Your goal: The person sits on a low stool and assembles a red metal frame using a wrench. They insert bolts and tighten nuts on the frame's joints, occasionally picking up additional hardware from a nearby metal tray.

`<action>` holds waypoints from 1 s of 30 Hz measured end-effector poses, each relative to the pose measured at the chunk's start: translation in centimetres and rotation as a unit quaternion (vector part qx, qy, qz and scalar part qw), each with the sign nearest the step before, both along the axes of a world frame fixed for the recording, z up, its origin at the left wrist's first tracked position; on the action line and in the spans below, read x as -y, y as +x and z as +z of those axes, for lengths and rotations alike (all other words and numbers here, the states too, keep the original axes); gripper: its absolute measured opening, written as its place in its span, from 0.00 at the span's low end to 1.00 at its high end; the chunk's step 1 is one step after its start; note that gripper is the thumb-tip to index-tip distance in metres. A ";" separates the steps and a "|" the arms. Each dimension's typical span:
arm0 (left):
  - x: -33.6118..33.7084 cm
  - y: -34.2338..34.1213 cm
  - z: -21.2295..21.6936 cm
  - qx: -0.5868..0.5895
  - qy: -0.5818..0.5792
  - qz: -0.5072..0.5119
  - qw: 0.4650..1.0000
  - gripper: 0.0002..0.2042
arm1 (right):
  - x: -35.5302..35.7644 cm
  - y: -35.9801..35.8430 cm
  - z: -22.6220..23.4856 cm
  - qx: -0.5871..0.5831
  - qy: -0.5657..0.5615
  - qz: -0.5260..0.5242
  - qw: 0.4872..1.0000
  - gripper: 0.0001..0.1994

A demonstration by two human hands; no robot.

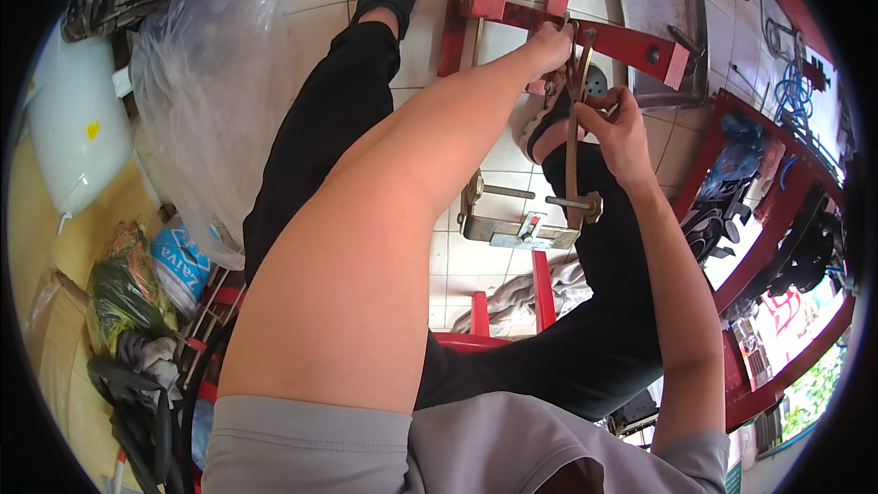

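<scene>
A narrow brown strip [572,160] runs from a red metal frame [608,32] down to a metal bracket [540,230] with long threaded bolts. Near the frame, two upper lengths of the strip cross. My left hand [550,50] is closed at the upper end of the strip, close against the red beam; its fingertips are partly hidden. Lower down, my right hand [620,135] pinches the strip's edge between thumb and fingers. The bracket sits between my knees, with a small plate bearing a red mark [530,228] on its front.
A grey metal tray [660,0] lies on the tiled floor beyond the frame. To the left are a clear plastic sheet [215,82], a white container [80,123] and a blue bag [179,261]. A red rack [732,284] with black parts stands at the right.
</scene>
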State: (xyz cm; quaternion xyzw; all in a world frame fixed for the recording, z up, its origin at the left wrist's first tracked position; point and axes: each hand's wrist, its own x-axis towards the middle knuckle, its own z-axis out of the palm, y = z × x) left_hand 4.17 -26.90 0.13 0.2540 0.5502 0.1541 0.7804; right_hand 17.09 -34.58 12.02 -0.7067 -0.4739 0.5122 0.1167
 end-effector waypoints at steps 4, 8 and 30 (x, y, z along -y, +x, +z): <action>0.1 -0.4 -0.2 0.048 -0.004 -0.010 0.999 0.16 | 0.7 -0.1 -0.8 -0.007 0.029 -0.024 0.999 0.18; 0.2 -0.7 -1.1 0.019 0.028 0.008 0.999 0.14 | 0.7 -0.4 -0.9 0.010 0.029 -0.026 0.999 0.17; 0.6 -1.4 0.6 -0.113 0.172 0.059 0.977 0.12 | 0.4 -1.0 0.1 0.005 0.044 -0.082 0.996 0.12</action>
